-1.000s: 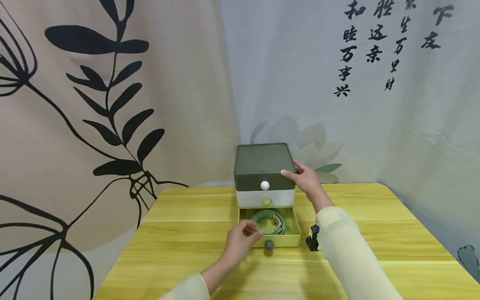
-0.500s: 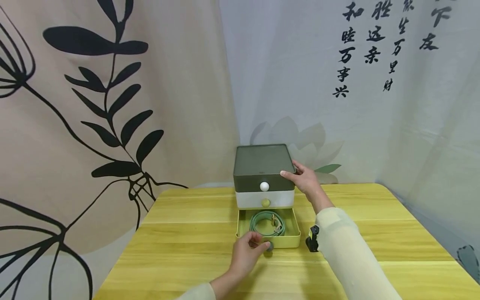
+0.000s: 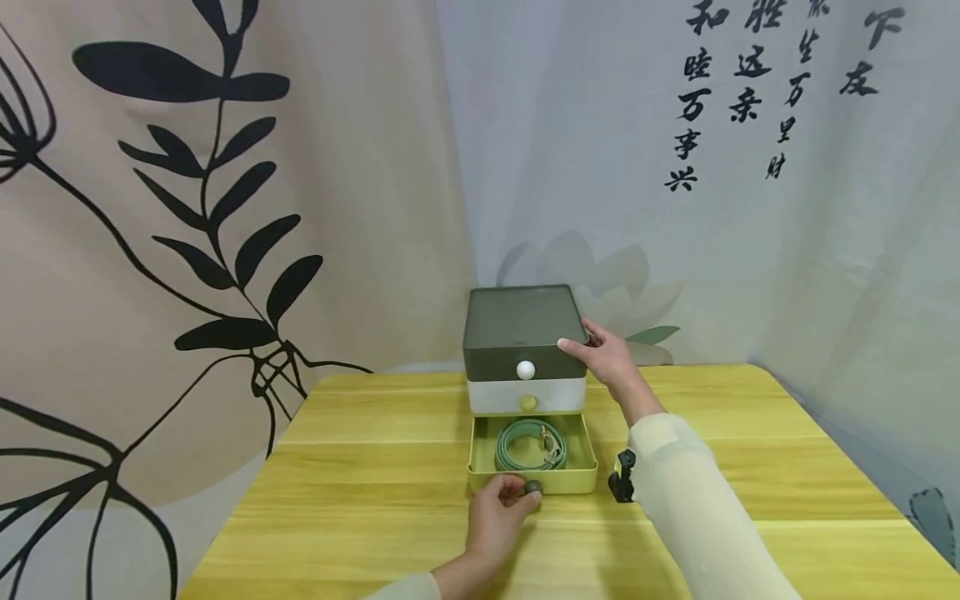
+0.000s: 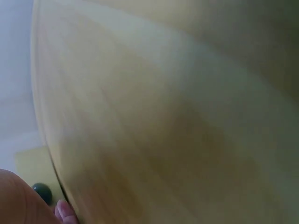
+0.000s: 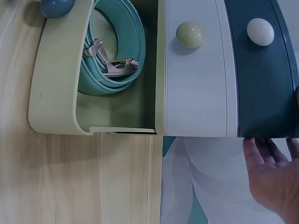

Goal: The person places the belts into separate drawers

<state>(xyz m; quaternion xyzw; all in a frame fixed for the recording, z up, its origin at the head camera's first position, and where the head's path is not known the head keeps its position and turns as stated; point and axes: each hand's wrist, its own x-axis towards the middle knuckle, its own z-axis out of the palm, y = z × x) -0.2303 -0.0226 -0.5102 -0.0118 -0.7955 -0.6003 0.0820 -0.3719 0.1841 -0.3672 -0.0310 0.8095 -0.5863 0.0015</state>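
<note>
A small three-drawer box stands at the table's far side, with dark grey, white and yellow-green tiers. Its bottom drawer is pulled out and holds a coiled green belt with metal fittings. My left hand has its thumb and forefinger at either side of the drawer's dark round knob. In the left wrist view the knob shows between parts of the hand. My right hand holds the top tier's right front corner, thumb over the edge, fingers against the side.
The box rests on a wood-grain table. Behind it hangs a printed cloth with plant drawings and writing. A small black device sits at the right sleeve. A white knob and a yellow-green knob mark the upper tiers.
My left hand has moved right and down, from beside the open drawer's front edge to its knob. The right hand stays at the box corner; the drawer looks equally far out.
</note>
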